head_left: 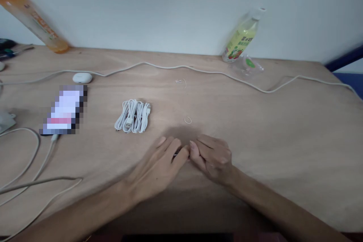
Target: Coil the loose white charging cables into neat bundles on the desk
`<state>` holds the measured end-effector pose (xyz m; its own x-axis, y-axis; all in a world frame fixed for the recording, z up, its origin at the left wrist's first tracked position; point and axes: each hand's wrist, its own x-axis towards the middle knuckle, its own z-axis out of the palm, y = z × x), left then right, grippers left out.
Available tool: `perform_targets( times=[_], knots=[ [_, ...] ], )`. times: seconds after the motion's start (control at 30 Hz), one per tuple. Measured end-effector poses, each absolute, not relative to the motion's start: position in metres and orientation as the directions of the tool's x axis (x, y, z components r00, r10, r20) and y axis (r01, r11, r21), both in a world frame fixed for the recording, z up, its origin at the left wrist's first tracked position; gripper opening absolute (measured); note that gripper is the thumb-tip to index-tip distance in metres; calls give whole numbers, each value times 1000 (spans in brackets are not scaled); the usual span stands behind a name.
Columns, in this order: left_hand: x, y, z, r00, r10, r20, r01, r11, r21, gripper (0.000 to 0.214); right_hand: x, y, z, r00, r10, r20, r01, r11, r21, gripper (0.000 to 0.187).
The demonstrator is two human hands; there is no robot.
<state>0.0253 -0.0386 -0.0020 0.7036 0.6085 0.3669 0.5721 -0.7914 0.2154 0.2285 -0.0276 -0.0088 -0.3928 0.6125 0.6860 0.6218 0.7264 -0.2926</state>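
My left hand [161, 164] and my right hand [212, 157] meet low over the table, thumbs almost touching. Both are closed, with the fingers curled in. A sliver of something small, dark and white, shows between the left thumb and forefinger; its kind is hidden. Whatever my right fingers pinch is covered by them. Just beyond the hands lies a small white loop [188, 120], like a bit of thin tie. Farther back are a short curved white strand [184, 83] and a tiny pale piece [178, 81]. Bundled white USB cables [133, 116] lie to the left.
A phone [64, 109] with a charging cable [47, 160] plugged in lies at left, near a white earbud case [82, 78]. One long white cable [181, 67] crosses the table's back. An orange drink bottle [36, 22], a yellow-green bottle [242, 38] and clear plastic packaging [249, 65] are by the wall.
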Motion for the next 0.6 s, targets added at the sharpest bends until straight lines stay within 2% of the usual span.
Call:
perform_targets(
  times=[0.07, 0.23, 0.4, 0.6],
  knots=[
    [27, -39, -2, 700, 583, 414, 599, -794, 104, 32, 227, -28, -8, -363, 636, 681, 610, 715, -342, 47],
    [29, -38, 1, 716, 539, 444, 615, -788, -35, 35, 223, -32, -4, -321, 706, 632, 571, 676, -465, 49],
    [28, -37, 3, 751, 528, 396, 616, -776, -133, 35, 219, -35, -4, -292, 779, 554, 577, 606, -548, 51],
    [26, -35, 6, 776, 500, 385, 597, -779, -192, 30, 219, -34, -3, -270, 837, 476, 560, 538, -630, 52]
  ],
)
